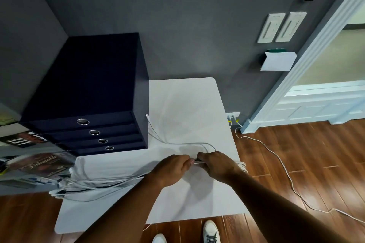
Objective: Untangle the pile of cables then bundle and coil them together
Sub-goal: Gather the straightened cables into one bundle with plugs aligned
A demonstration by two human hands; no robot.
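Both my hands are closed on the cables (195, 161) toward the 3 o'clock side of the white worktop (187, 104). My left hand (173, 167) pinches the gathered bundle, and my right hand (216, 163) is curled round it just beside, the two nearly touching. From my grip the long tails (102, 182) run out toward 9 o'clock and droop over the worktop's edge, a black one among the white. Folded loops (242, 164) poke out past my right wrist at 3 o'clock. Two loose strands (177, 143) arc away toward 11 o'clock, their plug end (147, 117) lying just beside the dark drawer box (88, 85).

Those loose strands worry me most. They are not lying with the bundle, so coiling now could leave them out or catch the plug on the box corner. The tails at 9 o'clock could drag across each other as I pull and knot again. The loops at my wrist look lightly held, and easing my grip might let them spring open.
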